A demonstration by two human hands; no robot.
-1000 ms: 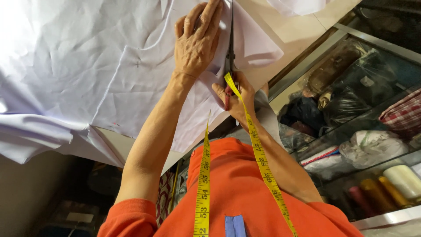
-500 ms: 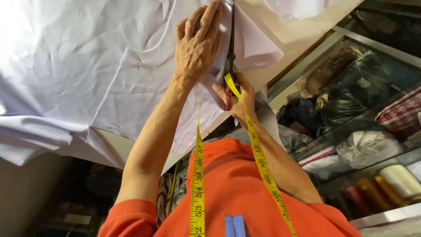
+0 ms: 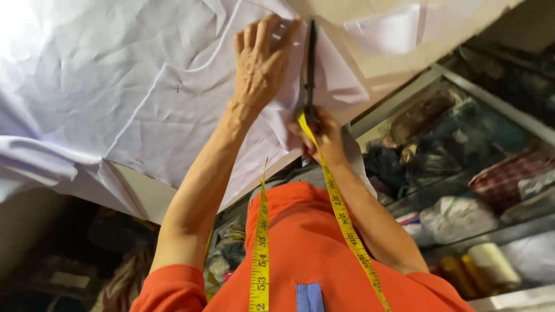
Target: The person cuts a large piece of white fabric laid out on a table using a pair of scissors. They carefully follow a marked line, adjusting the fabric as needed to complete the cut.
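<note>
Fabric: white cloth (image 3: pixel 115 98) lies spread and creased over the tabletop (image 3: pixel 399 58), its left side drooping past the edge in folds.
Left hand: left hand (image 3: pixel 263 60) rests palm down on the cloth, fingers stretched out flat, pinning it just beside the blades and gripping nothing.
Right hand: right hand (image 3: pixel 324 136) is curled around the handles of the dark scissors (image 3: pixel 310 69); the handles are buried in the fist, so how far it is closed is hard to judge.
Scissors: blades point away from the person along the cloth; whether they gape or meet cannot be told.
Hidden: cloth runs off the frame at top and left; a loose white piece (image 3: pixel 381 26) is partly cut off at the top.
Around: yellow tape measure (image 3: pixel 341 214) hangs over the orange shirt (image 3: pixel 312 248) and crosses the right wrist.
Right of the tabletop: glass-fronted shelves (image 3: pixel 462 190) hold dim fabric bundles and thread cones, blurred.
</note>
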